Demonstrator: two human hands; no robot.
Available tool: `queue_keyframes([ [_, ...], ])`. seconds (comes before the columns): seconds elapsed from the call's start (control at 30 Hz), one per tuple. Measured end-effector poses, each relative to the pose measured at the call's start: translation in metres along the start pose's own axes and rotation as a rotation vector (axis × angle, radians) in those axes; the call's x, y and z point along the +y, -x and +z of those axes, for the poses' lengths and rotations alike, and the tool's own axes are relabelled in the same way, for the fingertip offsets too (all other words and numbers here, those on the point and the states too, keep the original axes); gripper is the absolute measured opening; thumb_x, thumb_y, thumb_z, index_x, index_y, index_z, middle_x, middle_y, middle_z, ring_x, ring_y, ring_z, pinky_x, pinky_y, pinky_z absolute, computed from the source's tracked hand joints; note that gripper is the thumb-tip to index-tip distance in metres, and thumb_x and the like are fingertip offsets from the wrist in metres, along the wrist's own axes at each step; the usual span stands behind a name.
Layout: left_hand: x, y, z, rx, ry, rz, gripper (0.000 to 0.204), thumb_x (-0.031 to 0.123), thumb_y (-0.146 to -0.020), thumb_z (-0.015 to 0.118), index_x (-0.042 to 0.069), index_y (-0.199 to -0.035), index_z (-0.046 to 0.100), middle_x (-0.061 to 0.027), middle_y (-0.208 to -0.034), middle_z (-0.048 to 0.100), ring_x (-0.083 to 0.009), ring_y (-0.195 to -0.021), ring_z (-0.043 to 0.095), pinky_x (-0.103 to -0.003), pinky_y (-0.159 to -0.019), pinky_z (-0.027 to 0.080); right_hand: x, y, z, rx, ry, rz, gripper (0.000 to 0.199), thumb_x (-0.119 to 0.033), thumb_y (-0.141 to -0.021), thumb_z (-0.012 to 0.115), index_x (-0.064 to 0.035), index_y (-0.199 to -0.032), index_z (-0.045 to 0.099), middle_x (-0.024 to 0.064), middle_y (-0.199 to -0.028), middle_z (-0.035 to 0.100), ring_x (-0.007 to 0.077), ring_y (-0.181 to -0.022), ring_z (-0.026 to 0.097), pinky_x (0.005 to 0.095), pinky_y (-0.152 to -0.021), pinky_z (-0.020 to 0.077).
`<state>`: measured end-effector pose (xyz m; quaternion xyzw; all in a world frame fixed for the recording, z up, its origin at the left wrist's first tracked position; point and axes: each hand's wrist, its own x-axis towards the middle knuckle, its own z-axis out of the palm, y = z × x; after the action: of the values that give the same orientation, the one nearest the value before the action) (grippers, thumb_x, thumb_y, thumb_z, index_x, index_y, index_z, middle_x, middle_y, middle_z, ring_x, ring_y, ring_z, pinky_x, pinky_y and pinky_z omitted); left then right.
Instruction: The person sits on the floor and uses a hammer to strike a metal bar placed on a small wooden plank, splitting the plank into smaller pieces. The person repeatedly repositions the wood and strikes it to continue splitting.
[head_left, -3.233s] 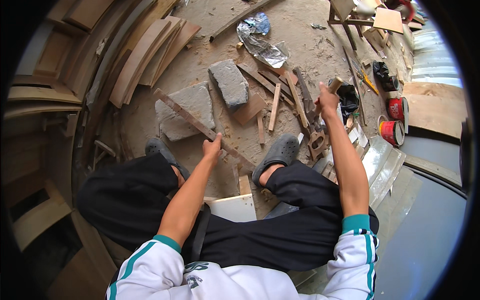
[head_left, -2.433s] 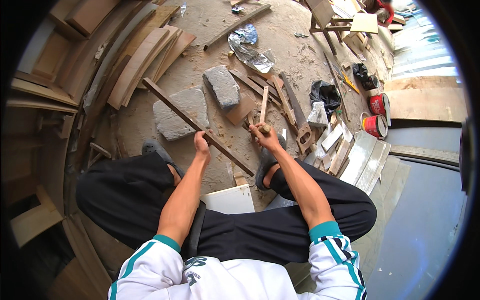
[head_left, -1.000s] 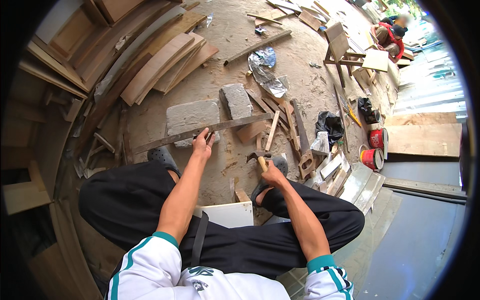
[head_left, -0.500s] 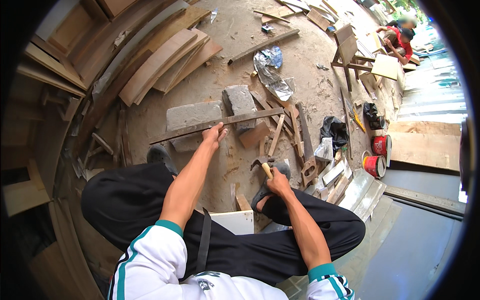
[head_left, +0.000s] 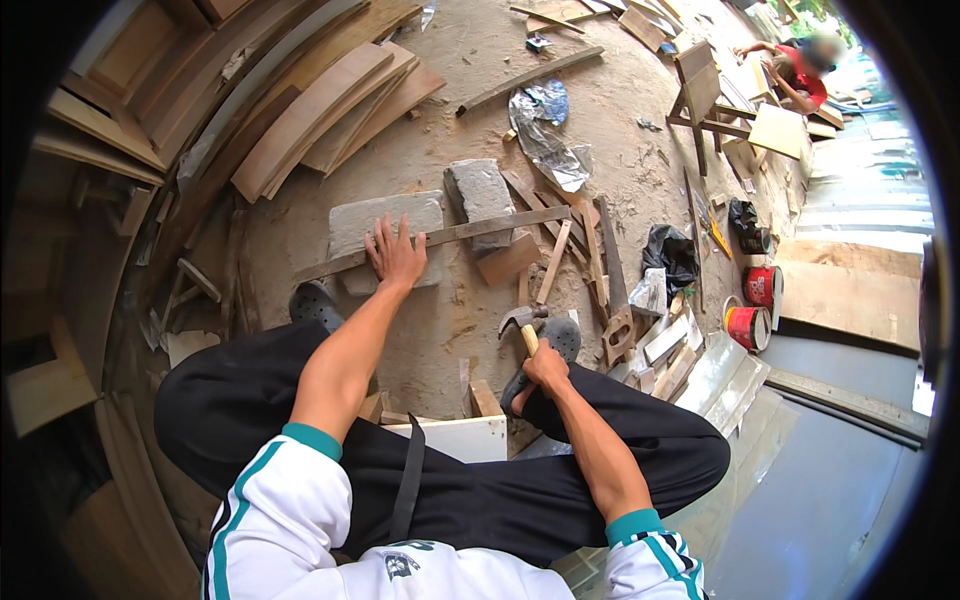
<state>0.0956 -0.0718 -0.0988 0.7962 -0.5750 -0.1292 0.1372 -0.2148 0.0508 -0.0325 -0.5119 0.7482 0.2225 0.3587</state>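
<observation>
**Wooden strip pressed flat on stone block, hammer held raised**

Since the earlier frames the long wooden strip [head_left: 470, 232] has swung from a steep diagonal to near level, and the left hand [head_left: 396, 256] has gone from gripping it to pressing on it. The strip's long axis now runs left to right across the view, its right end slightly higher, spanning two grey stone blocks [head_left: 385, 222]. The left hand lies open, fingers spread, palm down on the strip over the larger block. The right hand [head_left: 546, 368] is closed round the wooden handle of a claw hammer [head_left: 522, 322], head up and pointing left, held near the right knee and well apart from the strip.

The person sits low on a dusty earth floor [head_left: 450, 120] strewn with wood offcuts. Curved planks [head_left: 320, 110] are stacked at upper left. A handsaw [head_left: 612, 275] lies just right of the strip's end, and two red tins [head_left: 752, 308] stand further right. Another person in a red top [head_left: 795, 75] works at the far upper right.
</observation>
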Motion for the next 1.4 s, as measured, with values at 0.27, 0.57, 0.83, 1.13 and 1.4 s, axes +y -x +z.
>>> queue_keyframes([
  [0.27,-0.005,-0.041,0.019,0.020,0.095,0.010,0.067,0.052,-0.095,0.046,0.009,-0.147,0.040,-0.0176,-0.160,0.022,-0.0349,-0.149,0.013,-0.053,-0.120,0.004,-0.011,-0.015,0.004,0.102,-0.200,-0.034,0.047,-0.039,-0.082,0.067,0.0025,-0.102,0.061,0.0261,-0.097,0.069,0.0394,-0.097,0.068,0.0466,-0.084,0.0524],
  [0.57,0.011,-0.046,0.021,-0.033,-0.054,-0.127,0.076,0.050,-0.092,0.046,0.011,-0.154,0.028,-0.0151,-0.164,0.013,-0.0333,-0.152,0.005,-0.057,-0.119,-0.005,-0.092,-0.013,0.010,0.332,-0.709,-0.494,0.041,-0.036,-0.089,0.070,0.0005,-0.075,0.059,0.0119,-0.058,0.052,0.0218,-0.054,0.046,0.0367,-0.054,0.0417],
  [0.83,0.012,-0.048,0.015,-0.054,-0.090,-0.136,0.078,0.045,-0.089,0.049,0.013,-0.156,0.026,-0.0148,-0.164,0.014,-0.0355,-0.152,0.005,-0.059,-0.118,-0.004,-0.133,-0.046,0.016,0.368,-0.748,-0.686,0.027,-0.025,-0.083,0.071,0.0003,-0.079,0.062,0.0222,-0.064,0.056,0.0373,-0.054,0.056,0.0390,-0.053,0.0446],
  [1.13,0.012,-0.049,0.017,-0.065,-0.143,-0.125,0.079,0.047,-0.088,0.049,0.013,-0.156,0.026,-0.0152,-0.163,0.016,-0.0361,-0.152,0.006,-0.060,-0.118,-0.001,-0.146,-0.063,0.006,0.310,-0.530,-0.652,0.009,-0.012,-0.082,0.064,-0.0033,-0.083,0.065,0.0236,-0.072,0.062,0.0455,-0.073,0.061,0.0407,-0.059,0.0499],
  [1.4,0.015,-0.049,0.017,-0.046,-0.141,-0.100,0.078,0.047,-0.088,0.049,0.013,-0.155,0.028,-0.0154,-0.163,0.017,-0.0363,-0.151,0.008,-0.061,-0.118,-0.001,-0.144,-0.053,0.003,0.233,-0.591,-0.405,0.018,-0.017,-0.082,0.067,-0.0002,-0.081,0.061,0.0208,-0.068,0.058,0.0405,-0.064,0.061,0.0396,-0.057,0.0468],
])
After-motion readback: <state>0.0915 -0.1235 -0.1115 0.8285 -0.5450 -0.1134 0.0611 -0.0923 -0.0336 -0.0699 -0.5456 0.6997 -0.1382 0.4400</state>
